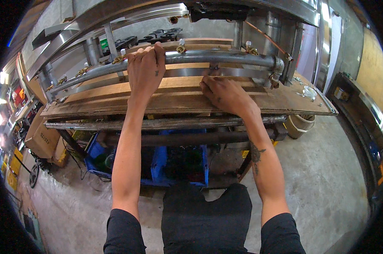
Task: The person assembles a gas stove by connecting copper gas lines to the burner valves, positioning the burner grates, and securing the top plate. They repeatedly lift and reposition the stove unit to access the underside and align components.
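Note:
A long grey metal pipe (208, 56) runs across the metal frame in front of me, with several small brass valves (181, 48) along its top. My left hand (146, 65) is closed around this pipe, left of the middle valve. Below the pipe runs a flat metal strip (183, 73). A small dark bracket (214, 67) sits at the strip, just above the fingers of my right hand (223, 94). Those fingers are curled together, and whatever they pinch is hidden. An elbow fitting (278, 64) ends the pipe at the right.
Wooden boards (174, 103) lie under the frame on a metal-framed bench. Small hardware and a clear round container (309, 92) sit at its right end. Blue bins (159, 163) stand beneath; a bucket (300, 125) is at right, and a cardboard box (42, 137) at left.

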### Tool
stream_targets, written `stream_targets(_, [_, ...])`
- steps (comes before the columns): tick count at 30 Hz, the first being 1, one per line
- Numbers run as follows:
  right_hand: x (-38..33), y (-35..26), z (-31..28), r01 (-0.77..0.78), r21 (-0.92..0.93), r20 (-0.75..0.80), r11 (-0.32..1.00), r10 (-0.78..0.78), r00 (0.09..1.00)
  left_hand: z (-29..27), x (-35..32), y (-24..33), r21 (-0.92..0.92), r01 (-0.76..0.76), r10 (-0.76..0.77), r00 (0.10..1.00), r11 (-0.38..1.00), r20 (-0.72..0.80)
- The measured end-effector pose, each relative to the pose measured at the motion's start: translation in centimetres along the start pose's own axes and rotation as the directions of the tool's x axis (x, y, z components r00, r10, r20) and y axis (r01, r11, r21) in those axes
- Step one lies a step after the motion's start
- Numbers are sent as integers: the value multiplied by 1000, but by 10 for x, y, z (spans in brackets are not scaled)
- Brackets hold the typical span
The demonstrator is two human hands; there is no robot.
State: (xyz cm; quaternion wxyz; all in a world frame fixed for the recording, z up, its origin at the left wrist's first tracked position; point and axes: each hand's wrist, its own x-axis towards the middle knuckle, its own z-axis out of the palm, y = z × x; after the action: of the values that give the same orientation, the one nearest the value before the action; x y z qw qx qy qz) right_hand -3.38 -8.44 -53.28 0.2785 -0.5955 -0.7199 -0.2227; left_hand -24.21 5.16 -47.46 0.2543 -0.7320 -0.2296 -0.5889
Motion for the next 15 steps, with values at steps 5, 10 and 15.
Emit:
stream_targets(5, [1,3,4,25,-7,-30,1000,-25,999,-1,0,0,-8,21,-21,1000,1000,6])
stream_targets(10, [1,-4,-4,-16,8,28,1000,15,999,1,-1,0,3,-22,22,998,1000,-63])
stream_targets(15, [0,-6,-8,-98,4,125,995,97,987,1,-1,-1,24,-32,33,999,999,-43])
